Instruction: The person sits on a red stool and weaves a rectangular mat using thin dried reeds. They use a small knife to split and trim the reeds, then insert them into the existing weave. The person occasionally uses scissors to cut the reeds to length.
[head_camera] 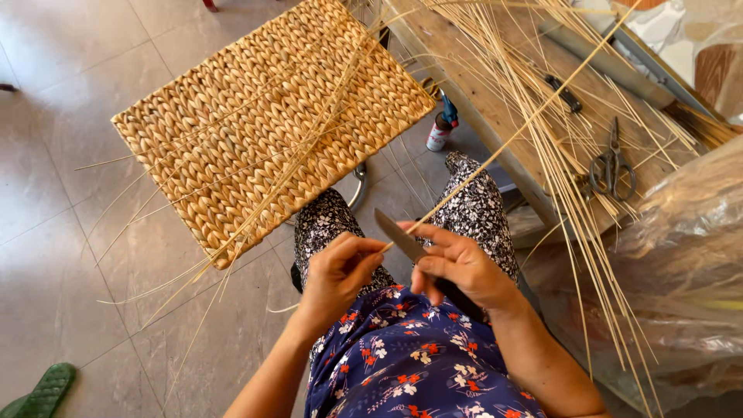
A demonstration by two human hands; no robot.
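My left hand [337,272] pinches the near end of a long thin straw-coloured reed [511,143] that runs up and to the right over a wooden bench. My right hand [462,267] grips a knife [400,236] by its dark handle, with the grey blade pointing up-left and resting against the reed just beside my left fingers. Both hands hover over my lap, above dark flowered trousers. A woven mat [271,124] of thick golden plaited fibre lies tilted ahead of my knees, with loose reeds laid across it.
A wooden bench [495,116] on the right carries many loose reeds and a pair of scissors [613,170]. A small can [441,131] stands on the tiled floor below it. Clear plastic sheeting [681,263] bulges at the right. A green sandal [42,391] lies at the bottom left.
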